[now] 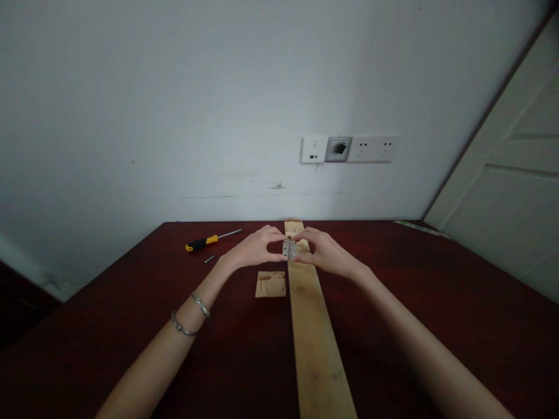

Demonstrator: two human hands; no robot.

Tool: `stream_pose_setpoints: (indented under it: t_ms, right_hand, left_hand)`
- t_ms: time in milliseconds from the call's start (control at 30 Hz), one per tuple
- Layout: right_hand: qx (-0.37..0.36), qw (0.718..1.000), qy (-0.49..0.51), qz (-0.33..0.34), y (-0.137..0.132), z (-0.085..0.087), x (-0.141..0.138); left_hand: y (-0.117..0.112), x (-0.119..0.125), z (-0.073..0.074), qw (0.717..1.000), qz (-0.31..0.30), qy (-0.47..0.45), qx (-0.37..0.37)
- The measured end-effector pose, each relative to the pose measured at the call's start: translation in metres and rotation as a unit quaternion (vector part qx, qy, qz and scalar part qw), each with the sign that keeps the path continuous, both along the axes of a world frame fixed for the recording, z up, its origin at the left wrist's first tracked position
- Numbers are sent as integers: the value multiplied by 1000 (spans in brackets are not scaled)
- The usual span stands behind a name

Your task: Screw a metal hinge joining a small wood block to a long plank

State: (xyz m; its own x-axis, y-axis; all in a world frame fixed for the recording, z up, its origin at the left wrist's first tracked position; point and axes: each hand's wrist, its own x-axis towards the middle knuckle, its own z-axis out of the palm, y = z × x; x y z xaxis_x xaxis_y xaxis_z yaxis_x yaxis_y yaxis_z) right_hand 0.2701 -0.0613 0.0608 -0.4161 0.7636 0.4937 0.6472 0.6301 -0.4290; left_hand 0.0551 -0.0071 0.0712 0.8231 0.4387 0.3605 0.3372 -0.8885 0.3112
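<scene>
My left hand (254, 248) and my right hand (325, 252) meet over the far end of a long pale wooden plank (315, 343), and their fingertips pinch opposite sides of a small steel butt hinge (289, 249). The hinge's central knuckle stands upright, with screw holes in its leaves. Whether it touches the plank is hard to tell. A small square of plywood (271, 284) lies left of the plank, close below my left hand. Farther left are a yellow-and-black screwdriver (205, 241) and a small screw (209, 259).
The plank and tools rest on a dark red wooden table (131, 302), which meets a white wall at its far edge. Wall sockets (349, 149) sit above it. A white panelled door (502, 163) stands at the right. Two metal bracelets (190, 312) circle my left wrist.
</scene>
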Motion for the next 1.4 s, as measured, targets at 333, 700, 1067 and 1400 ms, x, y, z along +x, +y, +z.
stream_pose_setpoints:
  t_ms: [333, 700, 1067, 1400]
  right_hand:
    - [-54, 997, 41, 26, 0, -71, -6]
    - [-121, 992, 40, 16, -7, -88, -3]
    - [-135, 990, 18, 37, -5, -89, 2]
    - [-150, 988, 14, 32, -7, -87, 3]
  left_hand:
    - [0, -12, -59, 999, -15, 35, -33]
    - [-9, -11, -87, 998, -9, 6, -59]
    - [-9, -9, -92, 998, -8, -5, -65]
    - [-10, -9, -93, 997, -3, -7, -83]
